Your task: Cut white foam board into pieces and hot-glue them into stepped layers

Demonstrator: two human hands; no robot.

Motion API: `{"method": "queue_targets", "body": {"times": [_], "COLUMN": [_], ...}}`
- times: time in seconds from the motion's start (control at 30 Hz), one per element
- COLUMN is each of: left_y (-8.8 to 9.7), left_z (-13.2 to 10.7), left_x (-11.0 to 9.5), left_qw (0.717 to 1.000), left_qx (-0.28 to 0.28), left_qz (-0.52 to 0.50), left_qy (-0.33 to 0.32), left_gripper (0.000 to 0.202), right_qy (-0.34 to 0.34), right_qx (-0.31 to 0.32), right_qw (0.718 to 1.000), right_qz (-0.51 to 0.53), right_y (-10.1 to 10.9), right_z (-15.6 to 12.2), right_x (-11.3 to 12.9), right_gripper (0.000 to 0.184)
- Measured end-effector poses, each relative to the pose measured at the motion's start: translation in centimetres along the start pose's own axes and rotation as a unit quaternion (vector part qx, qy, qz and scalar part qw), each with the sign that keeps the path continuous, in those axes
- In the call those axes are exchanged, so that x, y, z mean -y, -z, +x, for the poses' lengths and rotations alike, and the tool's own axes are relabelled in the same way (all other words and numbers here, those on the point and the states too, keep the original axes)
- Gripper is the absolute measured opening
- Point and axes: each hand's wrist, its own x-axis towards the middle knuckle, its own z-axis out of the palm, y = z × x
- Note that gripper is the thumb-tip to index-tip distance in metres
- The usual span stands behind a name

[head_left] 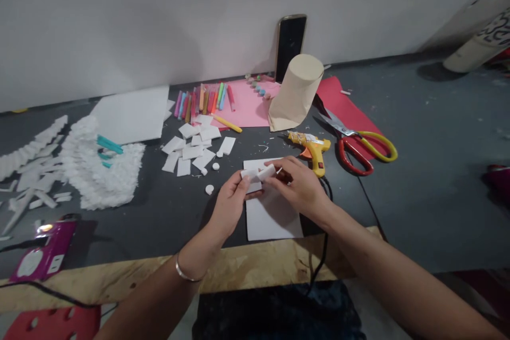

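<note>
Head view: the left hand [231,199] and right hand [298,183] pinch a small white piece [253,186], seemingly part-curled, between them. Squeezing hard might crease it. Just beyond the right hand lies a glue gun [314,147]; catching its cord [325,247] could drag it.
</note>
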Motion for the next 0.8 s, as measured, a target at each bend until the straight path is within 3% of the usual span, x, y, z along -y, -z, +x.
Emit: {"method": "queue_targets", "body": {"times": [0.1,0.3,0.8], "left_y": [0.02,-0.28,-0.62], "left_z": [0.04,-0.14,-0.59], "left_x": [-0.02,-0.62,-0.30], "left_qw": [1.000,0.999,0.999], "left_qx": [-0.012,-0.018,0.014], "left_qz": [-0.004,-0.025,-0.027], "left_qy": [-0.006,0.020,0.046], "left_gripper": [0.034,0.033,0.032], "right_qy": [-0.008,-0.032,-0.010], "right_qx": [0.011,0.058,0.071], "right_qw": [1.000,0.992,0.994], "right_qz": [0.023,0.109,0.078], "right_y": [0.32,0.56,0.16], "right_z": [0.11,0.00,-0.37], "right_x": [0.16,0.62,0.35], "right_gripper": [0.012,0.025,0.022]}}
